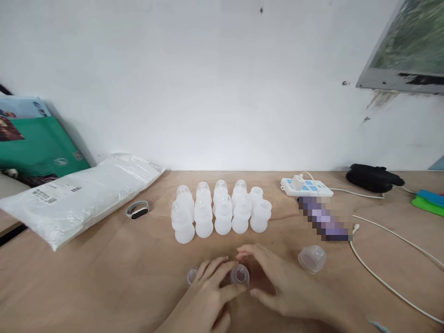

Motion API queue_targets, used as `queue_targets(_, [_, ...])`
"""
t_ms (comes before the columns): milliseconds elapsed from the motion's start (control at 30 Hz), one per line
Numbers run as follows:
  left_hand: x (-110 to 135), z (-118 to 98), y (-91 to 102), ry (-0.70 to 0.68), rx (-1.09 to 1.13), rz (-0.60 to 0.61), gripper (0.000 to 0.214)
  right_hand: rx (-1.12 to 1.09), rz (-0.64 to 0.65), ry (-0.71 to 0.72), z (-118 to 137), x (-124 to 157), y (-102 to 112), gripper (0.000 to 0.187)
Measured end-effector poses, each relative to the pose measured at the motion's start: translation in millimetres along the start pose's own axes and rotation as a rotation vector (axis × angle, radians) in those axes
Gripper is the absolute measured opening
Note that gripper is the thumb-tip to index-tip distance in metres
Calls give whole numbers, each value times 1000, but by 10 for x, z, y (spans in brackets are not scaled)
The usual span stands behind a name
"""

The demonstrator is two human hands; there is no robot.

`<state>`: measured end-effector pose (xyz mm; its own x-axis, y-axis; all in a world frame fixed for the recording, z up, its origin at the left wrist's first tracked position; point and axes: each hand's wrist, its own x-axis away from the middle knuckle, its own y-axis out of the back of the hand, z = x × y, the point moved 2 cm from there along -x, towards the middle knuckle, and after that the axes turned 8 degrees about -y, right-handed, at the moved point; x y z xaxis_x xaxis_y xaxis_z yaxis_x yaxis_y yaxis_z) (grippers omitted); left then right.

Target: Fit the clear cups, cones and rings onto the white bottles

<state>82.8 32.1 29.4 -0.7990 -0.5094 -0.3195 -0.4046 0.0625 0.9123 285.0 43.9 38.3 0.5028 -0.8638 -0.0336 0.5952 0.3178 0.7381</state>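
My left hand and my right hand meet low at the middle of the wooden table. Between their fingertips sits a small clear silicone piece; both hands' fingers curl around it and touch it. Another clear piece lies just left of my left hand, partly hidden by its fingers. A clear dome-shaped cap lies on its side to the right of my right hand. Behind the hands stand two rows of several translucent white silicone pieces, upright and close together.
A large white plastic bag lies at the left, a fitness band beside it. A white power strip with cables, a blurred purple object and a black object sit at the right. Green folders lean at the far left.
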Motion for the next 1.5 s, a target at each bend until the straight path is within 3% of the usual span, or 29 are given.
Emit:
queue_targets(67, [-4,-17,12,44,75,-61,67,19,36,-25,14,-19,-61,61])
queue_targets(233, [31,46,-26,239,331,-127,50,86,-19,-94,43,-107,-256,47])
queue_targets(333, [53,101,-37,332,467,-161,44,69,-69,-47,14,-96,-207,48])
queue_targets(433, [62,124,-4,367,536,-287,31,17,-200,32,-18,-64,53,37])
queue_targets(533, [69,116,45,386,554,-380,22,16,-413,60,-22,-82,469,27])
queue_targets(633, [71,90,89,373,526,-410,19,16,-626,55,-48,-211,895,31])
queue_targets(733, [67,63,112,327,494,-412,20,-81,-729,53,-165,-460,1178,39])
queue_targets(833, [67,50,117,315,491,-409,21,-76,-617,15,-346,-759,1254,38])
queue_targets(967, [78,49,112,372,530,-394,21,-26,-515,-48,-563,-1021,1202,28])
queue_targets(1100, [81,38,101,373,570,-393,21,32,-446,-106,-660,-1103,1154,19])
queue_targets(1233, [67,28,91,363,573,-370,21,71,-396,-125,-647,-1107,1152,23])
queue_targets(1367, [61,32,95,397,560,-354,19,99,-398,-135,-607,-1114,1150,25])
queue_targets(1500, [67,41,109,398,541,-346,19,94,-487,-129,-573,-1104,1197,23])
